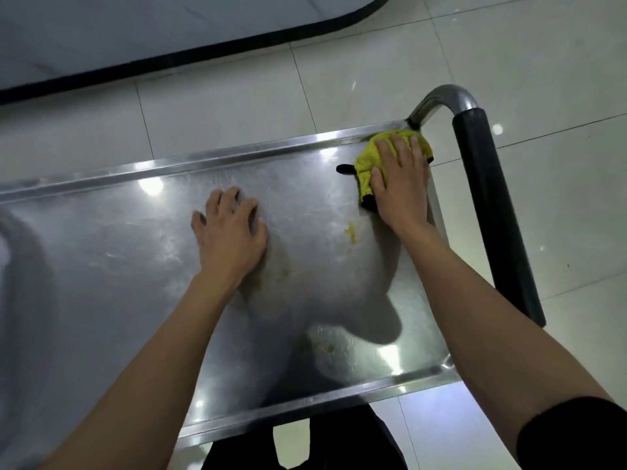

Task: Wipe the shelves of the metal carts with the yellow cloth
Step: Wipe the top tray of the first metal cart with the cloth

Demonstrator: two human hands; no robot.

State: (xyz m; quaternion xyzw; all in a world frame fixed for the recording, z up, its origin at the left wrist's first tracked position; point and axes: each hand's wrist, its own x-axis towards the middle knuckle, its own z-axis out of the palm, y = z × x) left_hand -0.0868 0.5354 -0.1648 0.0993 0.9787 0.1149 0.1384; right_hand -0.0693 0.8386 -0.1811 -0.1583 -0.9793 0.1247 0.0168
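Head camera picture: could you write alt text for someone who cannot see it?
Seen from above, a person's right hand presses a yellow cloth onto the far right corner of a shiny metal cart shelf, beside the cart's black-padded handle. The left hand rests on the shelf's middle, near yellowish smears, with pale floor tiles beyond.

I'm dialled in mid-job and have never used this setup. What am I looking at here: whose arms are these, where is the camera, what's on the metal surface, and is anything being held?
There is no machine: these are a person's two bare arms, seen from one wide-angle camera worn on their head, looking forward and down. Below is the top shelf of a metal cart, with its black-padded handle at the right end. The right hand presses the yellow cloth flat into the far right corner. The left hand rests on bare metal with fingers spread, holding nothing. Yellowish smears lie on the shelf between and near the hands. The floor around is pale tile.
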